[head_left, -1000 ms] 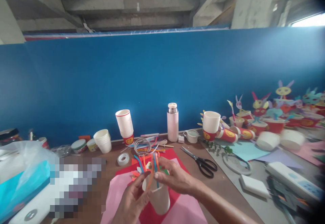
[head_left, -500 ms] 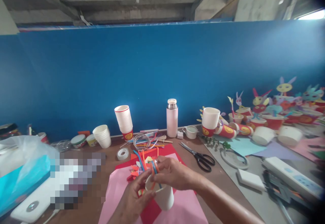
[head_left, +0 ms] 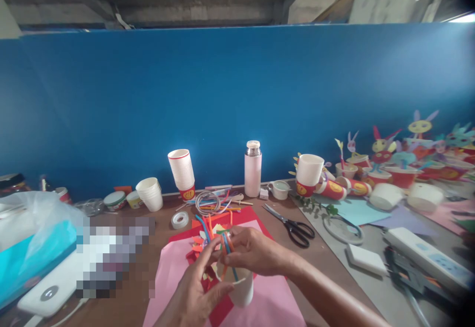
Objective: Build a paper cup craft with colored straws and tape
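Observation:
In the head view a white paper cup stands on pink paper in front of me. Orange and blue pipe cleaners rise out of it, bent over at the top. My right hand pinches them above the rim. At the cup's left side is my left hand, its thumb along the near rim and its fingers bent around the far side, fingertips close to the pipe cleaners. My hands partly hide the cup's opening. Just behind lie cut paper pieces in red, orange and white, beside more pipe cleaners.
Black-handled scissors lie to the right, a tape roll to the left. A pink flask and stacked paper cups stand along the blue partition. Paper-cup rabbits and a power strip occupy the right side.
My left thumb and fingers have spread slightly farther apart at the cup. My right hand keeps its pinch on the pipe cleaners. The view has shifted slightly.

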A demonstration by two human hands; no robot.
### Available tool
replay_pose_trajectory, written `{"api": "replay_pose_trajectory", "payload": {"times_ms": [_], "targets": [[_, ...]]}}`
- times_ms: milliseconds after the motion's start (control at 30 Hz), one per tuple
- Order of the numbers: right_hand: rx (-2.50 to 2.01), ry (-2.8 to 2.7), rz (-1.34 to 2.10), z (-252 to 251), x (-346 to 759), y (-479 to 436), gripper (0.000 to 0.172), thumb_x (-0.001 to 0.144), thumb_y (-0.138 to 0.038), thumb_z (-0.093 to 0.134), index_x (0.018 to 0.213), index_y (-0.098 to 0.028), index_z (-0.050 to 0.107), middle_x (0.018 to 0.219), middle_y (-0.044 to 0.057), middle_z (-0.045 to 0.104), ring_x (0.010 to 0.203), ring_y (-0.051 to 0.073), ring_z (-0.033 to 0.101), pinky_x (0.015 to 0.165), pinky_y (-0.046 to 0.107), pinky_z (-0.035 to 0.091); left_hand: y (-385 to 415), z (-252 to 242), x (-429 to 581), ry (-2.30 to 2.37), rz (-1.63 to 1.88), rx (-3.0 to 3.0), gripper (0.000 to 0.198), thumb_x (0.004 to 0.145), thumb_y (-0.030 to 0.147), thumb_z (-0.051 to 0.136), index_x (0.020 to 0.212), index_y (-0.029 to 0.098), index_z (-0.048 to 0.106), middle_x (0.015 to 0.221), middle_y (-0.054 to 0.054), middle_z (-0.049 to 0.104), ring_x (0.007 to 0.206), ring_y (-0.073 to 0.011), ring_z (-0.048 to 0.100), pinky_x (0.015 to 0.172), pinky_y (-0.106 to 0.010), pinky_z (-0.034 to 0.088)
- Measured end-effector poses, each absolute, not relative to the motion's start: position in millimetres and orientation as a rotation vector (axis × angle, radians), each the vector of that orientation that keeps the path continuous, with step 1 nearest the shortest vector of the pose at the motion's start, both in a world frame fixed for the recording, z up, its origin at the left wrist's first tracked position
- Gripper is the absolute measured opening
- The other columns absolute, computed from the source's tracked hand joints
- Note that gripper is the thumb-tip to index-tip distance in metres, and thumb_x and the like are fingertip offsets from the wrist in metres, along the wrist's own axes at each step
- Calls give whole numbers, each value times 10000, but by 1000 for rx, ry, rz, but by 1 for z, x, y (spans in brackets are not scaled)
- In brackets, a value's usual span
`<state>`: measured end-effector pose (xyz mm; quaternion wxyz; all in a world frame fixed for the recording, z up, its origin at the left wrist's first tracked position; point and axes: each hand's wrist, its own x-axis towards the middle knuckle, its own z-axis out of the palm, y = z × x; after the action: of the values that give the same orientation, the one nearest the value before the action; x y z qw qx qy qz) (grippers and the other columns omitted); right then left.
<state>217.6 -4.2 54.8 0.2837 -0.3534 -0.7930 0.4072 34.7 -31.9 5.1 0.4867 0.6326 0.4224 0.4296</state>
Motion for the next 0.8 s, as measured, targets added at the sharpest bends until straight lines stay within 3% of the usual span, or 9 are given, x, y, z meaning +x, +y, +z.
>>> {"api": "replay_pose_trajectory", "payload": {"times_ms": [167, 300, 433, 567, 800], "targets": [[-853, -2093, 1168, 53, 220, 0, 191, 795, -314, 580, 932, -260, 701, 925, 0, 624, 879, 155, 540, 789, 254, 412, -32, 12, 33, 1071, 974, 1574, 664, 678, 364, 687, 1281, 207, 457, 1184, -119, 616, 975, -281, 593, 766, -291, 477], [-843, -2066, 1265, 51, 231, 9, 334, 824, -452, 514, 977, -201, 675, 907, 19, 624, 829, 150, 553, 744, 254, 424, -28, 12, 28, 1122, 1012, 1522, 629, 675, 410, 675, 1241, 195, 504, 1182, -127, 612, 1041, -295, 553, 766, -281, 465], [-877, -1912, 1335, 49, 241, 17, 477, 867, -519, 386, 1002, -145, 651, 901, 52, 629, 874, 172, 556, 725, 265, 433, -27, 8, 28, 1176, 1079, 1366, 671, 640, 463, 686, 1228, 187, 516, 1151, -125, 628, 934, -267, 588, 750, -285, 458], [-909, -1909, 1260, 47, 239, 16, 396, 847, -476, 455, 959, -162, 667, 865, 37, 642, 808, 159, 567, 685, 251, 428, -27, 9, 30, 1161, 1075, 1362, 666, 647, 449, 689, 1236, 199, 504, 1131, -118, 634, 897, -244, 590, 724, -269, 452], [-979, -2024, 1086, 50, 225, 3, 179, 749, -312, 615, 866, -209, 703, 761, -10, 639, 733, 140, 547, 660, 233, 416, -24, 8, 29, 1048, 959, 1483, 756, 696, 435, 657, 1350, 227, 339, 1138, -106, 626, 807, -202, 594, 695, -262, 442]]}}
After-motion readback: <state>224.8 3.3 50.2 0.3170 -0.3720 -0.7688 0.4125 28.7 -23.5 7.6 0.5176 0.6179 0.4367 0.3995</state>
